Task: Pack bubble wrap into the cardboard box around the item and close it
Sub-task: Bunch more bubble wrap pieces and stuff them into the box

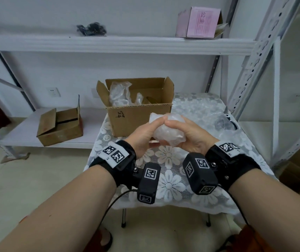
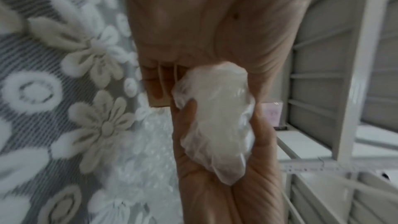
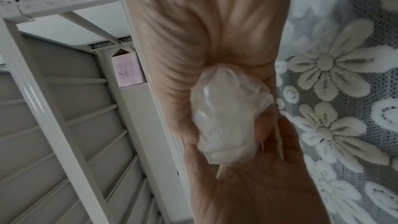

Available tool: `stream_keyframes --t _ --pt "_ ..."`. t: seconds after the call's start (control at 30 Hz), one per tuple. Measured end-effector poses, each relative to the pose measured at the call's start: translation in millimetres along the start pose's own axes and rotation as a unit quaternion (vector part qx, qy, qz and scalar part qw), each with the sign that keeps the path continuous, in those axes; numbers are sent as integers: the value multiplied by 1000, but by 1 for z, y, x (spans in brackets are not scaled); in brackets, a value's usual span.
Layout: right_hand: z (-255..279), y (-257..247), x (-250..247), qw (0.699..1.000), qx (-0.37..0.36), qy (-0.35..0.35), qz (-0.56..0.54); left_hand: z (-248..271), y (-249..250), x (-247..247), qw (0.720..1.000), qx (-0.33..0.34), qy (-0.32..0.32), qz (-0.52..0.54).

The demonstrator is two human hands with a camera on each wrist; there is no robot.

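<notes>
Both of my hands are cupped round a crumpled wad of clear bubble wrap [image 1: 167,132], held above the table's middle. My left hand [image 1: 145,132] grips its left side and my right hand [image 1: 189,135] its right, thumbs meeting on top. The wad [image 2: 215,122] shows squeezed between two palms in the left wrist view, and the same wad [image 3: 228,122] in the right wrist view. Just beyond the hands stands the open cardboard box [image 1: 138,119], flaps up, with more bubble wrap [image 1: 120,93] inside at its left. The item in the box is hidden.
A lace flower cloth covers the small table [image 1: 171,180]. A bubble wrap sheet [image 1: 200,110] lies right of the box over a dark object [image 1: 225,122]. A smaller cardboard box [image 1: 60,126] sits on the low shelf at left, a pink box [image 1: 200,22] on the upper shelf.
</notes>
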State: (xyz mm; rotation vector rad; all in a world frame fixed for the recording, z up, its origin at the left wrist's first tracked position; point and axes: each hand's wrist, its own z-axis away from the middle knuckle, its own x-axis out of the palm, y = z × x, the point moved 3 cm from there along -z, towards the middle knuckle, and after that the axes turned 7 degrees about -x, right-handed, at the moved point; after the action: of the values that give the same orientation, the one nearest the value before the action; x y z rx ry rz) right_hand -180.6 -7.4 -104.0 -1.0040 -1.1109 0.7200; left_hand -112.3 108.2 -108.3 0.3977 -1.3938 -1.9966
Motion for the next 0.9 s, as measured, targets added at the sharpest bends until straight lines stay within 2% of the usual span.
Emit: stream_keyframes --t 0.17,0.2,0.27,0.33,0.43,0.47,0.57,0.6,0.63,0.73,0.77,0.8,0.83,0.9 --pt "-2 -28 4 998 -49 14 38 16 41 -8 980 -5 -10 -200" --pt "-3 -35 4 996 -66 21 48 18 51 -10 978 10 6 -207" --pt "-6 -50 5 993 -95 35 67 15 71 -17 962 88 95 -241" --pt "-9 -62 7 989 -114 54 76 8 84 -26 924 172 191 -283" --pt "-13 -75 10 977 -155 90 114 -6 86 -31 880 230 256 -329" --pt "-14 -79 11 971 -170 98 134 -7 87 -32 856 256 291 -342" --pt "-18 -88 11 956 -209 107 175 0 101 -31 755 358 410 -364" --pt "-20 -92 11 954 -217 109 178 -3 106 -32 741 368 419 -375" --pt "-21 -95 11 952 -225 111 177 -9 108 -33 746 354 407 -391" --pt "-29 -104 15 944 -245 110 194 -39 101 -33 802 258 310 -441" --pt "-33 -104 17 941 -245 109 208 -48 96 -32 809 231 279 -464" --pt "-37 -104 20 938 -243 107 223 -55 90 -31 803 202 251 -501" --pt "-41 -103 22 934 -242 107 240 -61 83 -29 784 174 226 -551" --pt "-51 -98 25 924 -241 109 278 -67 75 -24 719 136 201 -651"
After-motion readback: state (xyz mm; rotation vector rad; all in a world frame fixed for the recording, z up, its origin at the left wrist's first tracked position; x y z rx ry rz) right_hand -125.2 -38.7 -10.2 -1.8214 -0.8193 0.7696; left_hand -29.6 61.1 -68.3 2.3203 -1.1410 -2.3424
